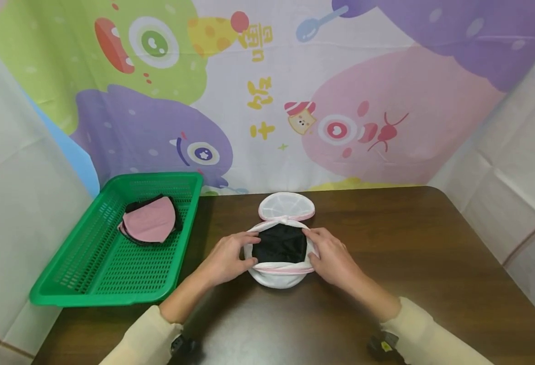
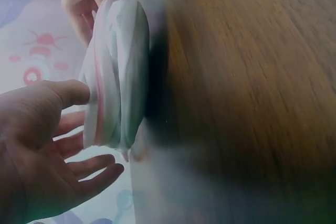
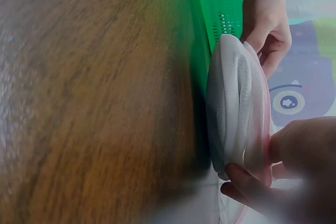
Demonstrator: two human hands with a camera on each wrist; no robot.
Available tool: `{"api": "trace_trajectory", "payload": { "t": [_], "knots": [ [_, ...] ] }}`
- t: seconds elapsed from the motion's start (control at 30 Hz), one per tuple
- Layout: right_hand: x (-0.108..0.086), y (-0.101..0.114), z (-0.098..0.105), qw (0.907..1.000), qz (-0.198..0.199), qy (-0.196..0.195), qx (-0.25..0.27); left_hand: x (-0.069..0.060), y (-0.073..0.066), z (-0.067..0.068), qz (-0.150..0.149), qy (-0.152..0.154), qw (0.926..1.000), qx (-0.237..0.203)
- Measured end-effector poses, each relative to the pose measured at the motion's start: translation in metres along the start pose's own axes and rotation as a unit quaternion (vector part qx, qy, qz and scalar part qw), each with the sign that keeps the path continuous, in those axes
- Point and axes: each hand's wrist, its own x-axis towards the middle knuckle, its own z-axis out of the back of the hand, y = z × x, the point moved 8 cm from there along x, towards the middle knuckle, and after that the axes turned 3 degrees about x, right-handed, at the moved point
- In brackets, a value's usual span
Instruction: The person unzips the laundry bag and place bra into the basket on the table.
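Observation:
A round white mesh laundry bag (image 1: 280, 280) with pink zipper trim sits on the table, its lid (image 1: 287, 206) folded back toward the wall. Black cloth (image 1: 280, 244) lies inside the opening. At the left rim, my left hand (image 1: 226, 257) holds the edge between thumb and fingers; the left wrist view shows its lower fingers spread off the bag (image 2: 131, 66). My right hand (image 1: 335, 258) grips the opposite rim. In the right wrist view, a finger reaches round the mesh side (image 3: 223, 103). The bag hides some fingertips.
A green plastic basket (image 1: 176, 263) stands to the left, holding a pink cup-shaped cloth piece (image 1: 150, 220) with black material beneath it. The brown wooden table (image 1: 408, 243) extends to the right. A printed cartoon curtain (image 1: 267, 157) hangs along the back edge.

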Motion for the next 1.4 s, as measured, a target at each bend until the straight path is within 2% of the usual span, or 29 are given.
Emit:
{"api": "trace_trajectory", "payload": {
  "t": [0.07,0.1,0.13,0.2,0.23,0.3,0.33,0.87,1.07,1.13,1.2,1.3,1.4],
  "knots": [
    [0.0,0.0,0.0,1.0,0.002,-0.003,0.0,-0.003,-0.001,0.005,0.009,-0.007,0.9999,0.003],
    [0.0,0.0,0.0,1.0,0.002,-0.004,0.0,-0.008,-0.012,0.015,0.008,-0.011,0.9999,0.006],
    [0.0,-0.001,0.0,1.0,0.002,-0.005,0.001,-0.007,0.0,0.008,0.01,-0.017,0.9997,0.017],
    [0.001,-0.001,0.0,1.0,0.001,-0.006,0.002,-0.009,0.004,0.01,0.027,-0.014,0.9993,0.024],
    [0.001,-0.001,0.0,1.0,0.0,-0.005,0.003,-0.006,0.016,0.002,0.042,-0.013,0.9988,0.022],
    [0.001,-0.001,-0.001,1.0,0.0,-0.005,0.004,-0.007,0.021,0.001,0.061,-0.003,0.9978,0.027],
    [0.001,0.0,-0.001,1.0,0.001,-0.005,0.005,-0.004,0.032,-0.007,0.074,0.001,0.9969,0.027],
    [0.002,0.004,-0.002,0.9999,0.004,-0.005,0.012,0.009,0.035,-0.014,0.146,0.029,0.9883,0.033],
    [0.004,-0.001,-0.005,0.9994,0.018,-0.016,0.023,0.012,0.036,-0.016,0.153,0.032,0.9874,0.029],
    [0.007,-0.013,-0.014,0.999,0.032,-0.027,0.014,0.014,0.037,-0.017,0.151,0.033,0.9878,0.019],
    [0.008,-0.014,-0.015,0.9988,0.036,-0.03,0.013,0.015,0.038,-0.019,0.149,0.034,0.9882,0.004],
    [0.007,-0.012,-0.016,0.9992,0.028,-0.023,0.018,0.017,0.037,-0.018,0.147,0.032,0.9886,-0.014],
    [0.004,0.002,-0.009,0.9995,0.007,-0.005,0.029,0.017,0.033,-0.016,0.146,0.031,0.9885,-0.025]
  ]
}}
